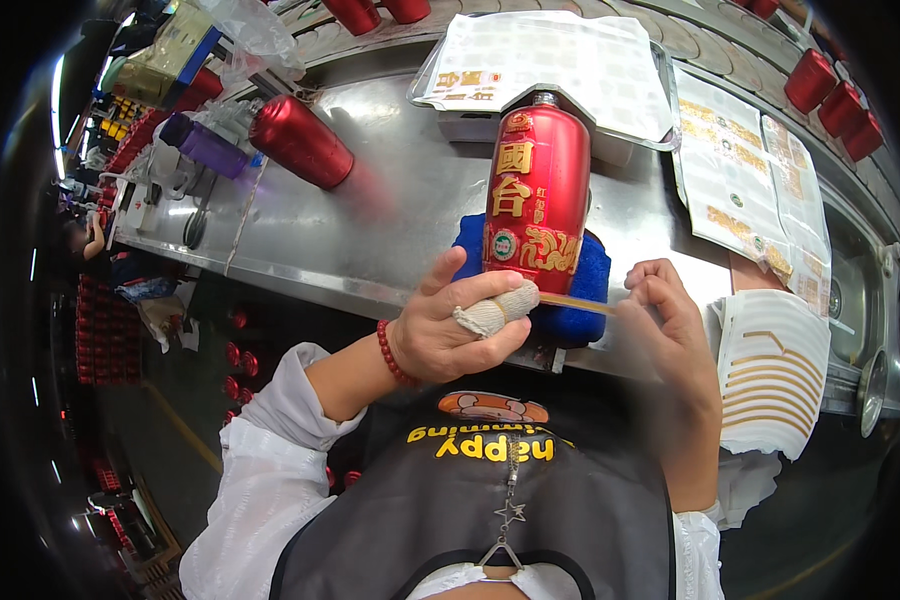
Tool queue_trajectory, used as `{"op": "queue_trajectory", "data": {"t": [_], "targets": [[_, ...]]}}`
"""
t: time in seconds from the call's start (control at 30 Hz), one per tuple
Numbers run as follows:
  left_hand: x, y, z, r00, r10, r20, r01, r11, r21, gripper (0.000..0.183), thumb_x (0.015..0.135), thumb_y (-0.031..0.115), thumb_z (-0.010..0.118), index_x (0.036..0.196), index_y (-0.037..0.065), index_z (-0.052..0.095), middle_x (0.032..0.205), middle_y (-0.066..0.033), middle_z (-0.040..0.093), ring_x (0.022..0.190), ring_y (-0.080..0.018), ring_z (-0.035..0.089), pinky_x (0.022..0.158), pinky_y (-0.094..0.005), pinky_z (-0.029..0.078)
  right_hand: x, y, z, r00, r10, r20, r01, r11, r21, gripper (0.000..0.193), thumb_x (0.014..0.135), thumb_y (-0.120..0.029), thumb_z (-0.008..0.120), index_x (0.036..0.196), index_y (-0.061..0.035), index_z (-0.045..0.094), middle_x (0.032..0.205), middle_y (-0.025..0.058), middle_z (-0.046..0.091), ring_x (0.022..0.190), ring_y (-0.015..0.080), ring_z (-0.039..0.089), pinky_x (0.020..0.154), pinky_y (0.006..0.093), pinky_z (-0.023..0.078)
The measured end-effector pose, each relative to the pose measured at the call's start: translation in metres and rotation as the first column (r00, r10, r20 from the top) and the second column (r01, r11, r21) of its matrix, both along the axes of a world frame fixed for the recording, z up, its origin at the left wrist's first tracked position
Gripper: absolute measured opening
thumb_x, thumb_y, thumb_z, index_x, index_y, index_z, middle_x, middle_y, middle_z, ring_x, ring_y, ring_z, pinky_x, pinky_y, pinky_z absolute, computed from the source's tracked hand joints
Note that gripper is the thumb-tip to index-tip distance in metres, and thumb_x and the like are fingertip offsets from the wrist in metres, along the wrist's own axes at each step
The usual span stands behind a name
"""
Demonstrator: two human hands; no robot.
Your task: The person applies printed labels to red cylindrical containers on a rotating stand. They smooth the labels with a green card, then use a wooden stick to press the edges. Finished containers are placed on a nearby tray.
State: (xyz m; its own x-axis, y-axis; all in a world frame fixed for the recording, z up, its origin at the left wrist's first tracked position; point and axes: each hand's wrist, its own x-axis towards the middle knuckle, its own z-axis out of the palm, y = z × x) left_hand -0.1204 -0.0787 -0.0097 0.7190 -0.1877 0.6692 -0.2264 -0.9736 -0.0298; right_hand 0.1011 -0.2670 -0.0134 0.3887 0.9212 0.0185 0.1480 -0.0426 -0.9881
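A red bottle (540,205) with gold relief lettering and a green round emblem lies tilted on a folded blue cloth (592,275), its neck pointing away from me. My left hand (450,325) is at its base, fingers apart, with a white cloth wrap (497,308) tied round one finger. From that wrapped fingertip a narrow gold strip (575,302) runs rightward along the bottle's bottom edge. My right hand (675,325), partly blurred, pinches the strip's far end. Whether the strip is stuck to the bottle I cannot tell.
Another red bottle (302,142) and a purple-capped bottle (205,145) are at the left. Behind the work stands a tray with a label sheet (560,65). Gold label sheets (750,180) and a white sheet of curved gold strips (773,375) lie right. Red bottles (832,100) line the back.
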Motion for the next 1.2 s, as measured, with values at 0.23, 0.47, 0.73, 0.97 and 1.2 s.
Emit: {"op": "queue_trajectory", "data": {"t": [0.23,0.47,0.73,0.97,1.2], "targets": [[0.025,-0.005,0.005,0.995,0.041,-0.092,-0.049,0.995,-0.088,0.032,0.092,0.009,0.062,0.123,0.018,0.06,0.124,-0.0039,0.066,0.127,-0.0253,0.057,0.125,-0.0541,0.015,0.0,0.002,-0.008,1.0,-0.011,-0.028,0.011,1.0,0.009,0.022,0.095,-0.014,0.067,0.083,-0.001,0.055,0.098,0.007,0.048,0.093,0.0182,0.049,0.085,0.0277,0.041],[0.009,-0.002,-0.015,0.992,0.112,0.049,-0.086,0.923,-0.376,0.042,0.086,0.002,0.074,0.122,0.011,0.055,0.118,-0.015,0.068,0.12,-0.0328,0.061,0.121,-0.0555,0.023,-0.008,0.01,0.003,0.989,0.036,-0.144,-0.034,0.999,0.013,0.022,0.096,-0.018,0.067,0.085,-0.0019,0.056,0.101,0.0072,0.049,0.094,0.0174,0.049,0.084,0.0275,0.041],[-0.01,-0.006,-0.008,0.996,0.092,0.006,-0.089,0.979,-0.182,0.029,0.082,-0.001,0.072,0.106,0.013,0.067,0.11,-0.0108,0.074,0.118,-0.026,0.063,0.121,-0.049,0.029,0.003,0.003,-0.004,0.995,0.098,0.026,-0.1,0.993,0.065,0.022,0.091,-0.017,0.071,0.082,-0.0035,0.057,0.103,0.0074,0.05,0.098,0.0183,0.05,0.086,0.0285,0.041],[0.005,0.0,0.004,1.0,0.005,0.006,-0.005,1.0,0.023,0.016,0.086,0.011,0.068,0.101,0.018,0.069,0.111,-0.0037,0.074,0.121,-0.0207,0.062,0.124,-0.0469,0.023,0.0,0.003,-0.005,0.995,0.06,-0.083,-0.061,0.998,-0.005,0.021,0.091,-0.017,0.071,0.083,-0.0034,0.057,0.102,0.0077,0.05,0.098,0.0186,0.05,0.087,0.0287,0.041],[0.028,-0.005,-0.003,0.993,0.114,-0.011,-0.114,0.987,-0.114,0.039,0.091,0.013,0.067,0.129,0.015,0.058,0.128,-0.007,0.066,0.126,-0.0281,0.059,0.125,-0.0517,0.015,-0.003,0.009,-0.006,0.995,0.074,-0.061,-0.072,0.997,0.021,0.021,0.092,-0.015,0.07,0.082,-0.0028,0.056,0.101,0.0082,0.05,0.097,0.0194,0.05,0.086,0.0288,0.041]]}}
